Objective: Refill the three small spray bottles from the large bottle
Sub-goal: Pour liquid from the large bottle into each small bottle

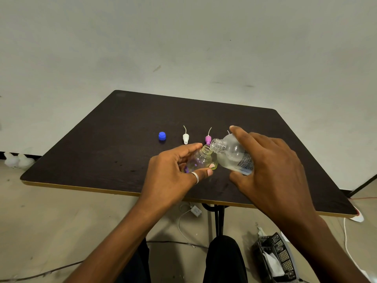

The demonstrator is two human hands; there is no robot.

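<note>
Left hand [175, 170] wrapped round the uncapped small bottle [201, 160], tilted over the table [102, 150]. Beyond that bottle: blue cap [162, 136], white spray head [185, 137], pink spray head [208, 138], perhaps a third behind the right hand [271, 166]. Right of it, gripped there and tipped mouth beside mouth, the large bottle [232, 154]; label print unreadable.

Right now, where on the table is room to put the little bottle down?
Bare table lies left of the blue cap and behind the white spray head and pink spray head. Crowded between them and the left hand and right hand.
</note>
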